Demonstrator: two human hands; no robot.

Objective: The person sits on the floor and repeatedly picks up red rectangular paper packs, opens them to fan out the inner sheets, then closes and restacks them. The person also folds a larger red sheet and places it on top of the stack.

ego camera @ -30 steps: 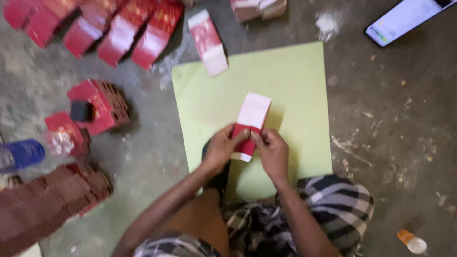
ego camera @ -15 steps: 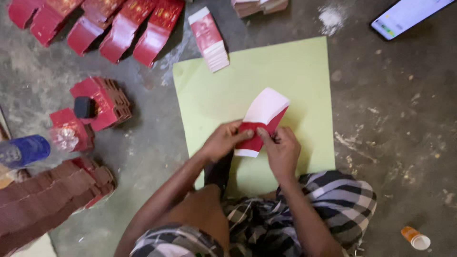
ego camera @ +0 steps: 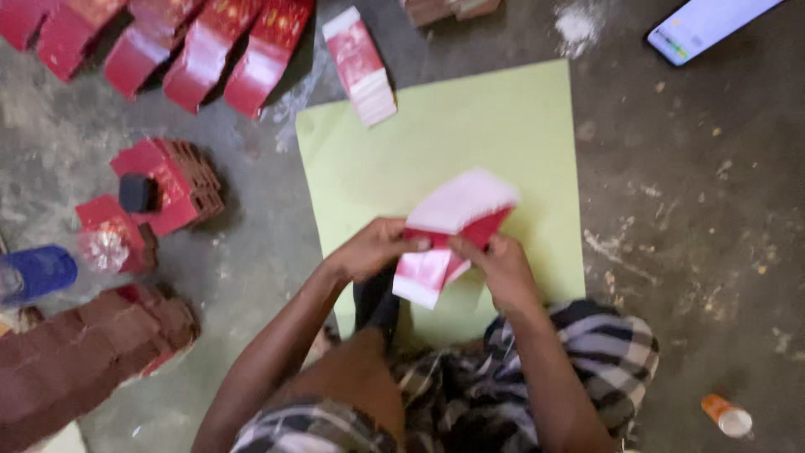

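Both my hands hold one red and white flat carton blank [ego camera: 453,220] over a light green sheet [ego camera: 503,126] that lies on the concrete floor. My left hand [ego camera: 373,249] grips its left edge; my right hand [ego camera: 501,270] pinches its right side. The blank is bent in the middle, white inner face up at the top, glossy end hanging down toward me. My legs in checked cloth are below the hands.
A stack of red and white blanks [ego camera: 360,67] lies at the sheet's top left corner. Rows of red cartons [ego camera: 201,50] run along the top left, more red stacks [ego camera: 168,184] at left, a blue-capped bottle [ego camera: 38,273], a phone [ego camera: 713,25] top right, an orange-capped vial [ego camera: 725,417] bottom right.
The carton blank was flat and upright in my hands a second ago; now it is bent and tilted to the right, lifted slightly, with my hands shifted a little right.
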